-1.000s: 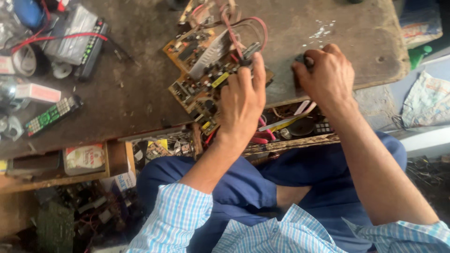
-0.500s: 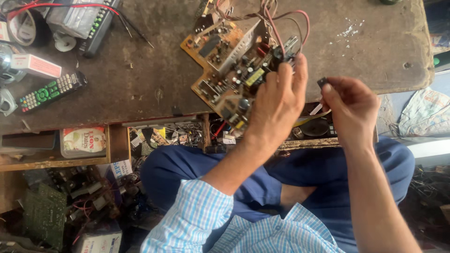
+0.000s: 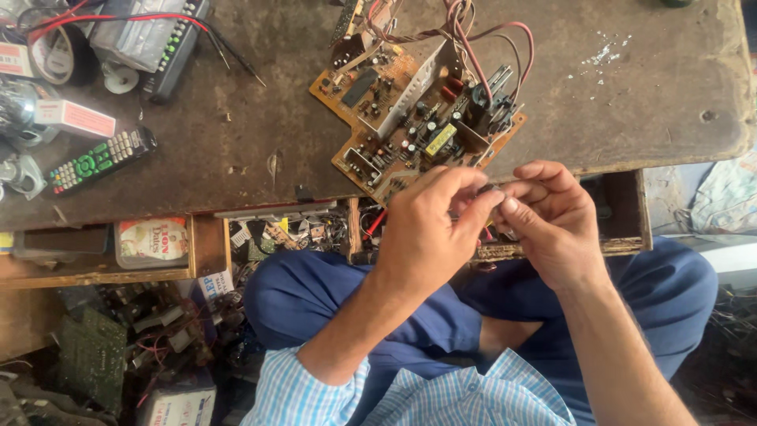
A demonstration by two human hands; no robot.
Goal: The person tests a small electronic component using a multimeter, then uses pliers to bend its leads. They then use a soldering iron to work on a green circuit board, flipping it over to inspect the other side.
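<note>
A worn wooden workbench (image 3: 236, 150) carries a circuit board (image 3: 410, 118), with a remote control (image 3: 101, 160) well left of the board. Just below the board's near edge, the left hand (image 3: 430, 229) and right hand (image 3: 556, 221) meet, fingertips pinched together on a small part (image 3: 493, 192), possibly a tiny component.

orange-tan board (image 3: 410, 118) with red and pink wires (image 3: 505, 39); dark brown bench (image 3: 631, 87); black remote (image 3: 98, 162) with green buttons; navy trousers (image 3: 315, 292); shirt (image 3: 441, 394) in blue-white check
</note>
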